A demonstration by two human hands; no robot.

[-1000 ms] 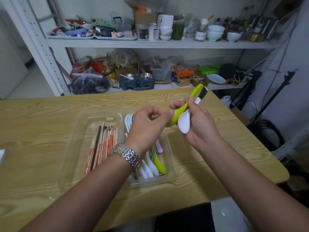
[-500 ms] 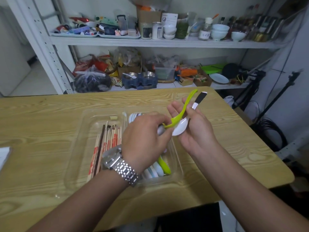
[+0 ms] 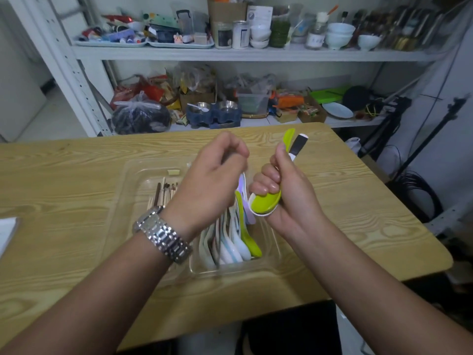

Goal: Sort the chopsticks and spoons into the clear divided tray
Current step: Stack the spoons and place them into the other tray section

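Tray (image 3: pixel 275 248), clear, divided, on tabletop (image 3: pixel 64 175): chopsticks (image 3: pixel 163 194) in its left compartment, spoons (image 3: pixel 236 239) in its right. Right hand (image 3: pixel 284 201), above tray's right side, clasps green spoon (image 3: pixel 265 202) nested on white spoon (image 3: pixel 298 146). Left hand (image 3: pixel 212 185), loosely curled above tray's centre; contents uncertain.

This looks like a storeroom or a makeshift recording room. A white metal shelving rack (image 3: pixel 84 98) across the upper frame is crammed with white ceramic bowls (image 3: pixel 340 34), tins, cardboard boxes and a knotted black plastic bag (image 3: pixel 139 116). At the right edge stand a black tripod stand (image 3: pixel 440 126) and coiled black cables (image 3: pixel 419 193), beside a light wood-grain table (image 3: pixel 64 180).
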